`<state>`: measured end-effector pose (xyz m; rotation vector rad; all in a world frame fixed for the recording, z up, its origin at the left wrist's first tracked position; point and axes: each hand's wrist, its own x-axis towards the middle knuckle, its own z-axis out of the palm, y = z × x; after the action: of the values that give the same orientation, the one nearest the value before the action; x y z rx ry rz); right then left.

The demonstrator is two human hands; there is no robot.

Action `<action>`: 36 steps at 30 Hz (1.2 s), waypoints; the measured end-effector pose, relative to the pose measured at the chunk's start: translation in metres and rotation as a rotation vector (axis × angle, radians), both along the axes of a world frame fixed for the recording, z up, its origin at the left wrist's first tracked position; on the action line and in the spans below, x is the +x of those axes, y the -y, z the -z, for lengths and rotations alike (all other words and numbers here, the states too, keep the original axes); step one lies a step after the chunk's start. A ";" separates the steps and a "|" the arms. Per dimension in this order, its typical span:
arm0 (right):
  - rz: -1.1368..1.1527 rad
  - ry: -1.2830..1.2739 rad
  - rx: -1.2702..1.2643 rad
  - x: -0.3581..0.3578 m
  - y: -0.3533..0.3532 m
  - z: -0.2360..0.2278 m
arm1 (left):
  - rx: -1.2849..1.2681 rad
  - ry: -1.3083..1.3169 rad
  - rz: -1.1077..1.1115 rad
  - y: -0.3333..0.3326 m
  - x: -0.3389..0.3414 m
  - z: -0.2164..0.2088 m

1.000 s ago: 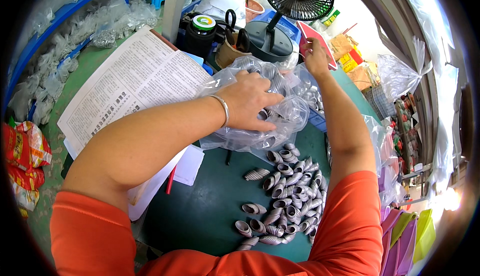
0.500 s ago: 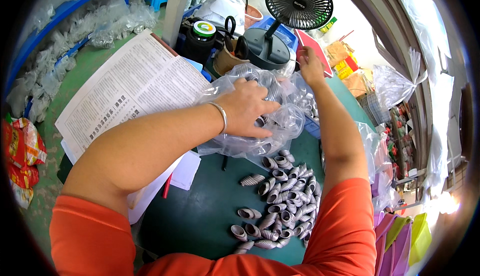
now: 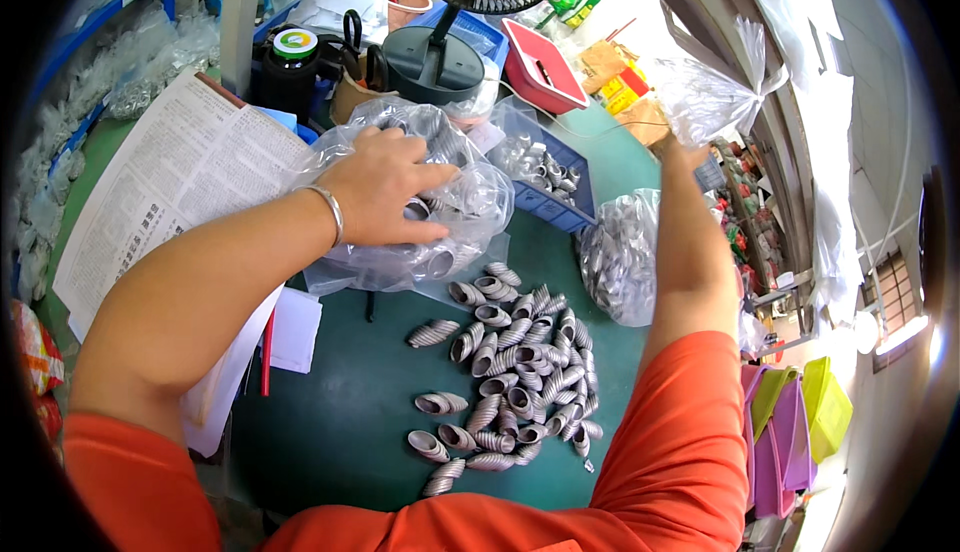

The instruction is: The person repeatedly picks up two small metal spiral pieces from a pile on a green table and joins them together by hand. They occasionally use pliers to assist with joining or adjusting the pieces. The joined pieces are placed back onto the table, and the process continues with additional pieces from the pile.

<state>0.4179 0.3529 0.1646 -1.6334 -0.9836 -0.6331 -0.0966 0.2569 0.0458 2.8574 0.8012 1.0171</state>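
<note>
My left hand [image 3: 390, 192] rests on a clear plastic bag [image 3: 478, 214] of grey, spiral-ribbed metal pieces, its fingers spread over the crumpled film. A silver bangle [image 3: 331, 216] circles that wrist. My right arm stretches to the far right, where the right hand [image 3: 682, 150] has its fingers drawn together. A thin cord [image 3: 590, 136] runs from beside the black fan [image 3: 436, 64] to those fingers, which appear to pinch it. Between my arms, a heap of short ribbed metal tubes [image 3: 520, 357] with slanted open ends lies on the dark green table [image 3: 345, 427].
Behind the bag stand a blue bin [image 3: 560, 214] with small metal parts and a red tray [image 3: 540, 64]. Another filled clear bag [image 3: 620, 260] sits beside my right forearm. Printed sheets [image 3: 165, 187] and a red pen [image 3: 267, 352] lie left.
My right hand has moved rightward from the red tray's edge, and the cord now stretches toward it. The left hand stays on the bag. The whole view has shifted rightward.
</note>
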 end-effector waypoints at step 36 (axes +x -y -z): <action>-0.220 -0.078 -0.314 0.023 -0.073 -0.061 | 0.073 -0.037 -0.053 0.000 0.001 0.001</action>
<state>0.4413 0.4257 0.2252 -1.7734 -1.2312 -0.2727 -0.0952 0.2570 0.0451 2.9388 0.8643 1.0230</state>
